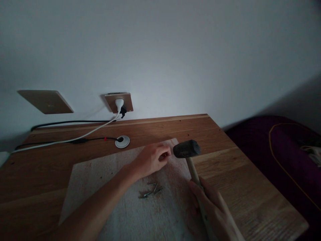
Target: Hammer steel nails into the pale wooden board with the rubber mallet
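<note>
My right hand (213,204) is wrapped round the light handle of a hammer (187,149). Its dark head is raised over the right side of a pale wooden board (120,214). Just left of the hammer head, near the board's far right corner, my left hand (154,157) is closed in a pinch with fingertips together. Whatever it may hold between thumb and finger is too small to make out. A few loose metal nails (150,192) lie in a small pile on the board, nearer to me than the left hand.
The board lies on a brown wooden desk (225,164) against a pale wall. White and black cables (82,138) run along the back left to a wall socket (127,100) and a round cable grommet (122,141). Purple fabric (250,140) lies beyond the desk's right edge.
</note>
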`<state>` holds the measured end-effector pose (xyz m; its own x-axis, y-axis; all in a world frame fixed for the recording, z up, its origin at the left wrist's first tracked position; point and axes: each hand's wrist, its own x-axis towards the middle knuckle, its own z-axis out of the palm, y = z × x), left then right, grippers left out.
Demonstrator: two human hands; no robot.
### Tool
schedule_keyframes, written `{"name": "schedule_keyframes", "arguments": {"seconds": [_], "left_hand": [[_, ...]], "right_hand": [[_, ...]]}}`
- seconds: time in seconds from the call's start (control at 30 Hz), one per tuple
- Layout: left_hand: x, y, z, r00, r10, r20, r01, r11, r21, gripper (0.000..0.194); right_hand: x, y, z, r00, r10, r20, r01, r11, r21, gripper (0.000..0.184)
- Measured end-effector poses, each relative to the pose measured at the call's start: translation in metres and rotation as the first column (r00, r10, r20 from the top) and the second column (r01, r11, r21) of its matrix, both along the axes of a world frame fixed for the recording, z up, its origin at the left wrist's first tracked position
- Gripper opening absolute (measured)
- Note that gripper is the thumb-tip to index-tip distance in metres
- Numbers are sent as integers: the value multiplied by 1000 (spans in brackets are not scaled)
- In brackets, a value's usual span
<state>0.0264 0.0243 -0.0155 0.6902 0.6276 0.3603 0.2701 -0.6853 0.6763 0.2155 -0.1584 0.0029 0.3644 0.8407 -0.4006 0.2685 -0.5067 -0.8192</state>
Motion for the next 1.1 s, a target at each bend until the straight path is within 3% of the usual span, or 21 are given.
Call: {"name": "schedule_keyframes", "arguments": {"seconds": [0.27, 0.5, 0.63, 1.1], "left_hand": [[-2, -1, 0, 1000, -2, -21, 3, 999, 42, 20], [3, -8, 2, 996, 67, 62, -59, 992, -113, 40], [3, -9, -1, 991, 108, 84, -89, 976, -197, 40], [2, -7, -7, 985, 115, 126, -83, 968, -236, 55]], "right_hand": [[-1, 3, -1, 999, 33, -13, -33, 999, 42, 48], [-3, 3, 1, 999, 22, 35, -24, 998, 55, 50], [-3, 2, 0, 998, 33, 49, -36, 997, 67, 52], [-2, -4, -5, 987, 84, 138, -93, 994, 63, 52]]}}
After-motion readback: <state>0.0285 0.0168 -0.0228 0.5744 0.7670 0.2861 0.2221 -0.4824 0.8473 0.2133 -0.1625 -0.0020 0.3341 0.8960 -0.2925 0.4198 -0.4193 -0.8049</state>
